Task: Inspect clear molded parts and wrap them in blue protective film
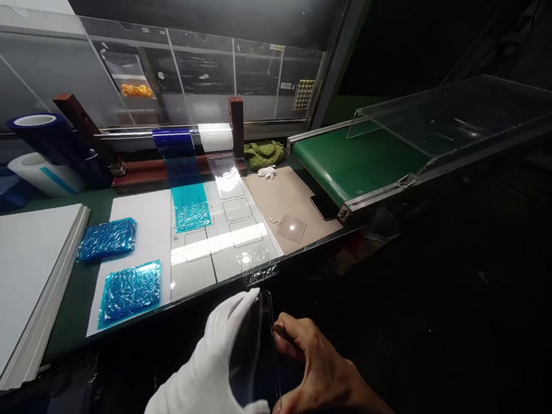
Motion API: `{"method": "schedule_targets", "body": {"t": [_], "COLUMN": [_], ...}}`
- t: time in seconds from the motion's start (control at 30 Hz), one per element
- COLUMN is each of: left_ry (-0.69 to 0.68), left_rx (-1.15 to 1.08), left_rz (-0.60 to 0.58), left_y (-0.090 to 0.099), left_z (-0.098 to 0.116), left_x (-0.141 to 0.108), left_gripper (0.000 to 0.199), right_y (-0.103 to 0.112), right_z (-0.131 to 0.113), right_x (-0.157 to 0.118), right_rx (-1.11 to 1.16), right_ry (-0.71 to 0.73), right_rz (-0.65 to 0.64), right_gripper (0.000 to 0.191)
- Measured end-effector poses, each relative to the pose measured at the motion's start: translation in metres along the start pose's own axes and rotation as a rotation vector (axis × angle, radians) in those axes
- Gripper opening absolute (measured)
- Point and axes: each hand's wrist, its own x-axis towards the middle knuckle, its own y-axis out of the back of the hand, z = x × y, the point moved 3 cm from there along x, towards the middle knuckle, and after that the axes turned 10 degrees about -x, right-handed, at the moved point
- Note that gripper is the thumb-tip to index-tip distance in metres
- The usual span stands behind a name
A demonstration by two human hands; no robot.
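Note:
My left hand (pixel 202 377), in a white glove, curves its fingers and thumb around a thin clear panel (pixel 275 353) in front of the bench. The panel is turned nearly edge-on, so mostly its narrow bright rim shows. My bare right hand (pixel 318 365) is at the panel's right side, thumb at the lower end and bent fingers higher up along the edge. Beyond my hands, a glossy sheet with outlined rectangles (pixel 201 269) lies on the bench. A strip of teal film (pixel 191 208) covers part of it, and clear film (pixel 259 274) hangs at its front edge.
Two stacks of blue film-covered pieces (pixel 130 291) lie left, beside a thick pile of white sheets (pixel 13 271). Film rolls (pixel 171 135) sit on a rod behind. A green conveyor belt (pixel 350 161), a dark phone (pixel 323 207) and a small clear square (pixel 292 229) are right.

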Motion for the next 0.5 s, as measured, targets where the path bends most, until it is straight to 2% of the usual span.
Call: {"method": "schedule_targets", "body": {"t": [0.17,0.5], "left_ry": [0.021,-0.005], "left_rx": [-0.014,-0.014], "left_rz": [-0.065,-0.042], "left_y": [0.003,0.019], "left_z": [0.006,0.007], "left_x": [-0.019,-0.046], "left_gripper": [0.109,0.112], "right_y": [-0.021,-0.043], "right_z": [-0.007,-0.014], "right_x": [-0.016,-0.024], "right_rx": [0.05,-0.016], "right_ry": [0.07,0.111], "right_rz": [-0.009,-0.027], "right_gripper": [0.091,0.084]}}
